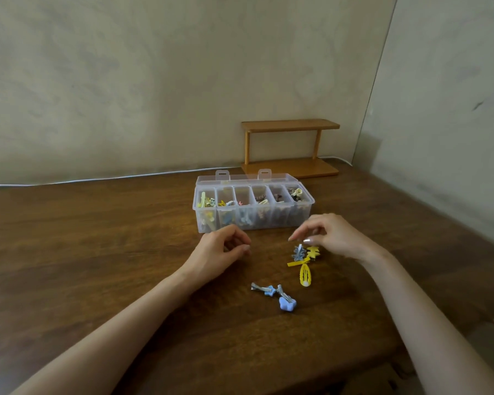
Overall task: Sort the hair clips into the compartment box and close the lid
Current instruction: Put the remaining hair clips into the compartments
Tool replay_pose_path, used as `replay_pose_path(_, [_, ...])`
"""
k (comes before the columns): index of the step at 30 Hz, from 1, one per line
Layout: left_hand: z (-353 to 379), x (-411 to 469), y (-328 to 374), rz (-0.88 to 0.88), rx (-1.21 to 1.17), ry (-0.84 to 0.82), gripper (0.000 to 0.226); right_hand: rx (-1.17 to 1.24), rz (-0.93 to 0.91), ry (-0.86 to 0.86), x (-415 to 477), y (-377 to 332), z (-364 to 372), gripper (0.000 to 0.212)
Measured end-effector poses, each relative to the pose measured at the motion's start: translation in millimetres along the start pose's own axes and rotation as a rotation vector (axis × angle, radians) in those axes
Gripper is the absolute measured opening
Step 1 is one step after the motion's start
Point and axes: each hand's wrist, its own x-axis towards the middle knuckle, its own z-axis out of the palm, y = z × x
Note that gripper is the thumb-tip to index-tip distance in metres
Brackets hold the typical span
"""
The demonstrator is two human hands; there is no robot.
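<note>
Bare forearms reach over a dark wood-grain worktop (97, 252) toward loose clips and a clear plastic box (254, 220).

Nearest lie two metal clips with blue tops (277, 293), one star-shaped, one a rounded lump; beyond them a glossy yellow oval snap clip (305, 275), a flat yellow strip and a grey-blue toothed clip (298, 252) beside a yellow zigzag one. Right hand (331, 235) hovers just over that cluster, thumb and forefinger pinched close; whether they grip anything I cannot tell. Left hand (220, 249) rests loosely curled, empty. Just behind the hands, the box has six compartments with clips in them, its lid (240, 178) tipped open at the back. A small two-tier wooden shelf (290, 148) stands against the mottled wall.
</note>
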Motion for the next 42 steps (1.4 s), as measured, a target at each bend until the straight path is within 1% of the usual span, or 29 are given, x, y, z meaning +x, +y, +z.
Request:
replay_pose_path(2, [-1, 0, 2, 0.009, 0.016, -0.048, 0.011, 0.002, 0.007, -0.034, -2, 3, 2, 0.037])
replay_pose_path(3, [-1, -1, 2, 0.008, 0.021, -0.070, 0.011, 0.007, 0.012, -0.034, -2, 4, 4, 0.035])
replay_pose_path(7, [0, -1, 3, 0.016, 0.039, -0.120, 0.008, 0.012, 0.025, 0.050, 3, 4, 10, 0.019])
replay_pose_path(10, [0, -1, 3, 0.019, 0.024, -0.150, 0.008, -0.040, 0.022, 0.066, 5, 2, 15, 0.016])
replay_pose_path(12, [-2, -1, 6, 0.025, 0.014, -0.214, 0.009, -0.062, 0.022, 0.053, 6, 1, 16, 0.016])
replay_pose_path(16, [-8, -3, 13, 0.031, 0.044, -0.423, 0.013, -0.085, 0.010, 0.063, 6, -1, 17, 0.015])
replay_pose_path(21, [-10, -3, 8, 0.055, 0.103, -0.521, 0.019, -0.093, 0.019, 0.084, 6, -3, 19, 0.012])
replay_pose_path(25, [-9, -2, 6, 0.077, 0.125, -0.512, 0.016, -0.073, 0.027, 0.115, 6, -6, 20, 0.017])
replay_pose_path(28, [-9, -2, 7, 0.081, 0.116, -0.499, 0.013, -0.045, 0.022, 0.131, 5, -9, 20, 0.017])
replay_pose_path(32, [-8, -2, 5, 0.082, 0.102, -0.467, 0.013, 0.083, -0.025, 0.220, 4, -22, 18, 0.009])
replay_pose_path(35, [-8, -2, 3, 0.076, 0.087, -0.441, 0.014, 0.164, -0.092, 0.315, 14, -42, 16, 0.008])
replay_pose_path(39, [-9, -2, 4, 0.074, 0.063, -0.389, 0.013, 0.078, -0.119, 0.461, 55, -64, 19, 0.007])
replay_pose_path(42, [-9, -2, 4, 0.077, 0.046, -0.343, 0.013, -0.060, -0.130, 0.485, 86, -76, 24, 0.005])
